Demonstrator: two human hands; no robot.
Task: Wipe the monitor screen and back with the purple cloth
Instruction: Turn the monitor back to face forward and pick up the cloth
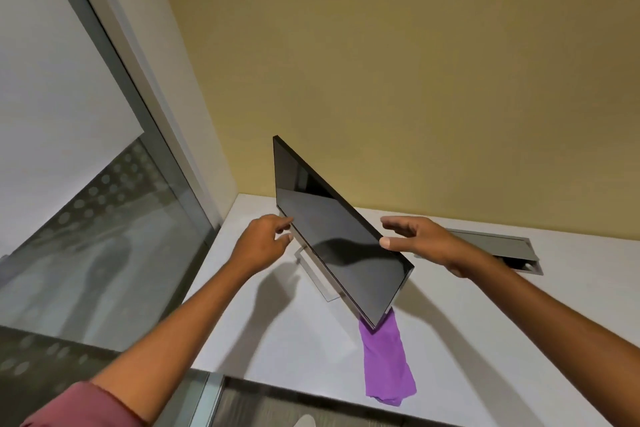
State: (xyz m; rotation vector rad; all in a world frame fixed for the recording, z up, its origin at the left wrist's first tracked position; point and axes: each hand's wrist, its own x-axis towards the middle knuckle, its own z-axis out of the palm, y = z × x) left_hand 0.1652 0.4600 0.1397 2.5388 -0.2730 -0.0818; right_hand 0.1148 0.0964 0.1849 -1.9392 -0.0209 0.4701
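A black monitor stands on its silver stand on the white desk, turned at an angle with the dark screen facing me. My left hand grips the screen's left edge. My right hand holds the right edge, thumb on the front bezel and fingers spread behind the panel. The purple cloth lies on the desk under the monitor's near corner, reaching to the desk's front edge. Neither hand touches the cloth.
A grey cable hatch is set into the desk behind my right hand. A yellow wall backs the desk. A glass partition with a grey frame runs along the left side.
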